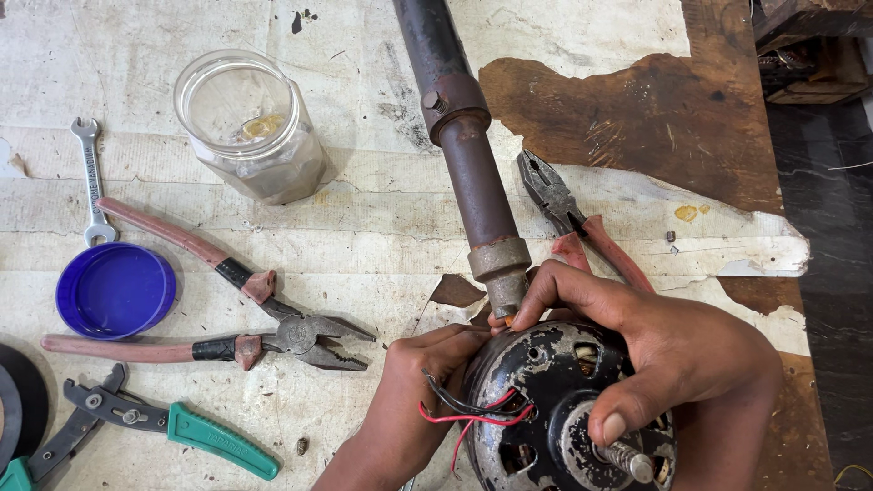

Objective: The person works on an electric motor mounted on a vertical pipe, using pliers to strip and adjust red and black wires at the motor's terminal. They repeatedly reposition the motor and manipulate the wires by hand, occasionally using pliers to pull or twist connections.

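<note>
A round black motor housing (546, 409) with a threaded shaft (629, 460) lies at the bottom, joined to a long rusty pipe (468, 145) that runs up the table. My right hand (677, 350) wraps over the housing, thumb near the shaft and fingertips at the pipe's collar (498, 259). My left hand (418, 382) holds the housing's left side, next to red and black wires (473, 414) coming out of it.
Red-handled pliers (582, 223) lie right of the pipe. Open pliers (273, 314) lie left of my hands. A glass jar (250, 127), blue lid (115, 291), spanner (91, 177) and green-handled tool (164, 423) sit at left. The table edge (800, 264) drops off right.
</note>
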